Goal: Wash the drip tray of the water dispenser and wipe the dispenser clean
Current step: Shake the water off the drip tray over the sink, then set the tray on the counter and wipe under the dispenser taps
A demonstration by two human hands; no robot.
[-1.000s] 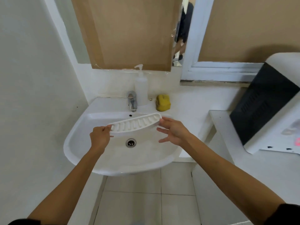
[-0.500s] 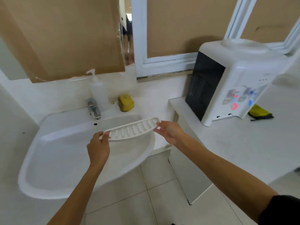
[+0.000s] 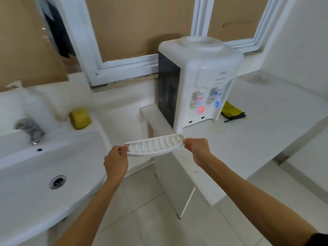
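A: Where's the drip tray (image 3: 154,145) now?

B: In mid-air between the sink (image 3: 58,167) on the left and the white surface (image 3: 248,139) on the right, held level by its two ends. The left hand (image 3: 115,161) pinches the left tip, and the right hand (image 3: 196,150) pinches the right tip.

A: A second ago it was over the basin, no?

B: Yes. It has swung right and now hangs just in front of the water dispenser (image 3: 198,80).

A: So the washing's over?

B: I'd judge so; it looks headed back under the taps. The yellow cloth (image 3: 230,110) lying beside the dispenser's far right would suit the wiping; the yellow sponge (image 3: 79,118) sits by the faucet (image 3: 30,129).
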